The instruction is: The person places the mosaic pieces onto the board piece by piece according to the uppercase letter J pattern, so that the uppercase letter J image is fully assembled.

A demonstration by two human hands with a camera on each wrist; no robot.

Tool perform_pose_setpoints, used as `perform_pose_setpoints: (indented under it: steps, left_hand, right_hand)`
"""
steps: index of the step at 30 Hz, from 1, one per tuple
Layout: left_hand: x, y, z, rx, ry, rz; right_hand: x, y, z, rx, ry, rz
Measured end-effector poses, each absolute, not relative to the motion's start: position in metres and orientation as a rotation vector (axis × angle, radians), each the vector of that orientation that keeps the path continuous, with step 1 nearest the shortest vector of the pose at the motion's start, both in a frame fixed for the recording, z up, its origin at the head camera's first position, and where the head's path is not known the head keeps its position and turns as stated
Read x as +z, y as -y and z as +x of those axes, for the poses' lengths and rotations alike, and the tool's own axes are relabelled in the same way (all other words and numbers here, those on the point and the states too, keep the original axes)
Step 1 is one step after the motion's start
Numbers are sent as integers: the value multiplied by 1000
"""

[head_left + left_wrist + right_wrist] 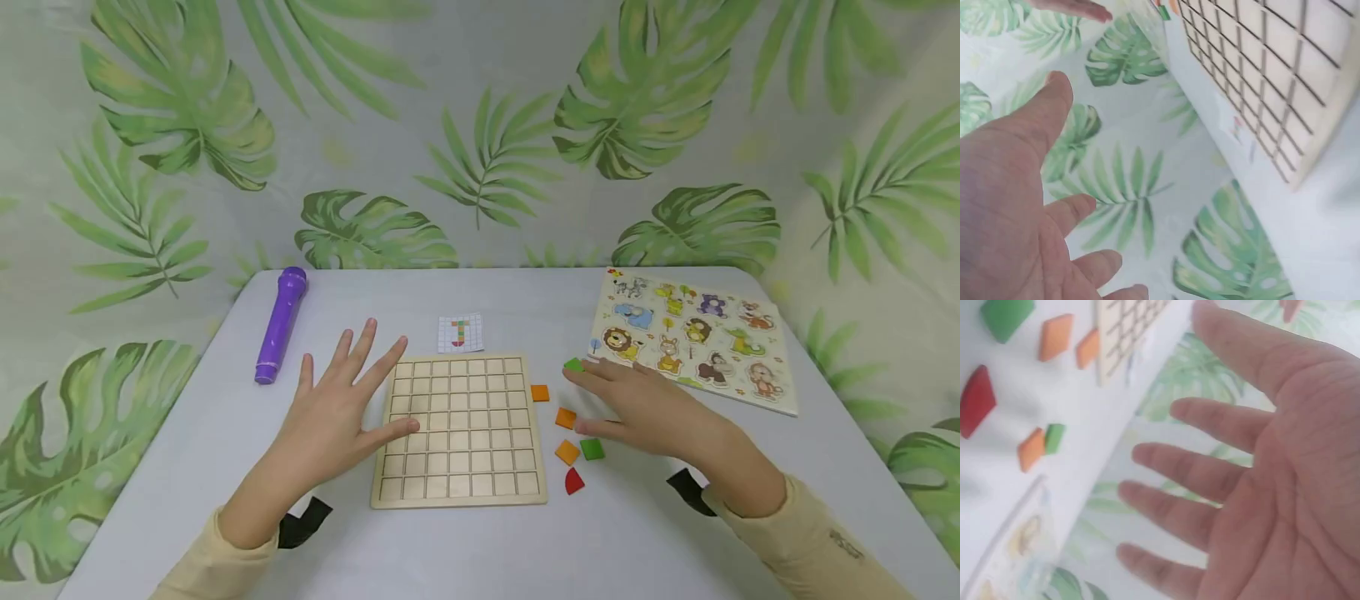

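Note:
My left hand (330, 417), fingers spread, is at the left side of a wooden grid board (461, 433), its thumb overlapping the squares. Nothing is in its grasp in the left wrist view. My right hand (652, 408) reaches over the loose pieces with its fingers extended; the right wrist view shows a bare palm. Around it lie a green piece (573, 365) partly behind the fingers, a green square (592, 449), an orange square (540, 392), two more orange squares and a red quarter-circle (574, 481). Behind the board lies a small pattern card (461, 333) with a coloured figure.
An animal puzzle board (693, 337) lies at the back right. A purple toy microphone (281, 327) lies at the back left. The white table (465, 550) ends at a leaf-patterned cloth (480, 150). Black straps (303, 523) show at both wrists.

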State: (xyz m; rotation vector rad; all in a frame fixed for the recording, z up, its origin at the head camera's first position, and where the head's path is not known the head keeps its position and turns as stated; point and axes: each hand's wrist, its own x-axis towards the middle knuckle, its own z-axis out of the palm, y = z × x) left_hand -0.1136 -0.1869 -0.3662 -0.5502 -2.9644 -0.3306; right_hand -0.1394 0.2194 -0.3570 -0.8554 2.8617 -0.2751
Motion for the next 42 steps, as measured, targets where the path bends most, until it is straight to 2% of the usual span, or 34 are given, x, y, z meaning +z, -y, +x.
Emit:
perform_pose_setpoints:
  steps: [8,14,27,42]
  left_hand:
    - [-398,215,-124,-648,3109,-503]
    - [-421,229,-128,-803,3173,-559]
    - [-445,240,-131,-1022,3198,-667]
    - [-446,242,-128,-1029,3210,-657]
  right_hand:
    - [-390,-201,-184,-354,-2727,-892]
    - [-405,-188,-204,-419,-2698,-866]
    - [-423,-180,-218,-479,-2701,-909]
    - [-426,-183,-219,-528,-2730,-898]
